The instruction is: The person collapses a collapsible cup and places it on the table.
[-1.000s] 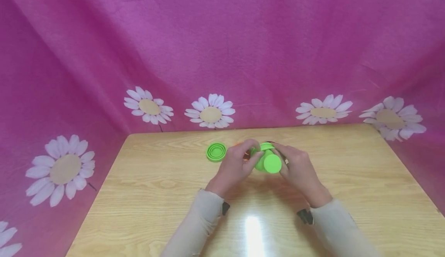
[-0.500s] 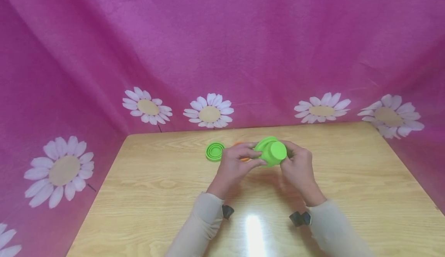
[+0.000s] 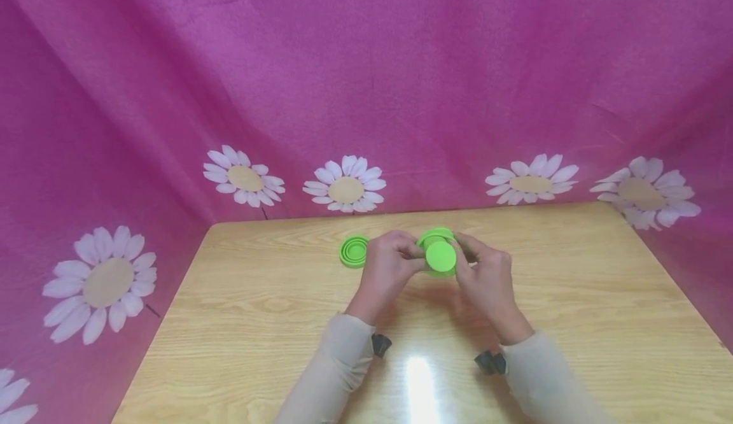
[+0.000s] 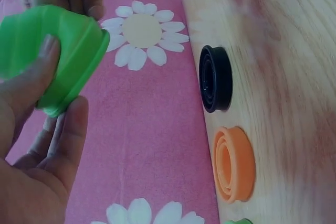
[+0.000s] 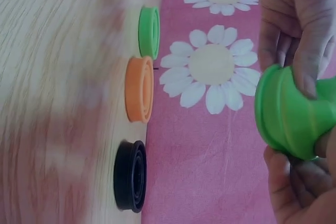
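Observation:
A green collapsible cup (image 3: 441,256), drawn out to its stepped cone shape, is held above the table with its round base toward the head camera. On its left side my left hand (image 3: 389,265) pinches it; the left wrist view has the thumb on the cup's wall (image 4: 73,59) and fingers under the rim. My right hand (image 3: 491,277) grips the other side, thumb near the base. In the right wrist view the cup's wide rim (image 5: 266,108) points left, and both hands touch the wall. The inside of the cup is hidden.
A flattened green cup (image 3: 354,251) lies on the wooden table (image 3: 258,322), left of the hands. Beside it in the wrist views are a flattened orange cup (image 4: 242,163) and a flattened black one (image 4: 223,80). A pink flowered cloth (image 3: 366,80) rises behind the table.
The cup's base has swung from down right, through up right, to facing the head camera. Both hands shift their grip around it, and the orange cup has become hidden behind them.

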`<action>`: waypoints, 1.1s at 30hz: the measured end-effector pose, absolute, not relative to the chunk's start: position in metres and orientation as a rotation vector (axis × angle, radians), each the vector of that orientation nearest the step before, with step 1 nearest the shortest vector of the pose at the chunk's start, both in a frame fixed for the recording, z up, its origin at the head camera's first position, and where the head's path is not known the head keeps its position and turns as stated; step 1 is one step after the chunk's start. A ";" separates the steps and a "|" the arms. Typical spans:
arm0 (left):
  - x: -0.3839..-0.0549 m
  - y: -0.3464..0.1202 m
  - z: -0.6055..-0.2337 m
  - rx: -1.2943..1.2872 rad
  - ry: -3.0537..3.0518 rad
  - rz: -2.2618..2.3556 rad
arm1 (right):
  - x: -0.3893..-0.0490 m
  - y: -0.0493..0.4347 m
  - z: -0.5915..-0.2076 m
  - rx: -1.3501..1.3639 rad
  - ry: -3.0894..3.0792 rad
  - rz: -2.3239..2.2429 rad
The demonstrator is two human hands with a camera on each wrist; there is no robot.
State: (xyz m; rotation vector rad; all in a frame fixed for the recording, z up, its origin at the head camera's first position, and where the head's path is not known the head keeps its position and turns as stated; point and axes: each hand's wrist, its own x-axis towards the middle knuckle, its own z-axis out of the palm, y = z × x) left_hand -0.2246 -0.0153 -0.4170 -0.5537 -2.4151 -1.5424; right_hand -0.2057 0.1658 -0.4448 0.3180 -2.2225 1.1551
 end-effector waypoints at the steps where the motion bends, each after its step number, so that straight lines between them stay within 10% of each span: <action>1: -0.225 -0.014 -0.418 -0.519 -2.404 -1.541 | -0.206 0.165 -0.444 0.297 -2.217 1.196; 11: -0.229 -0.015 -0.422 -0.181 -2.309 -1.801 | -0.199 0.163 -0.444 0.308 -1.923 1.944; 33: -0.228 -0.017 -0.423 -0.292 -2.348 -1.830 | -0.201 0.159 -0.445 0.162 -2.173 1.556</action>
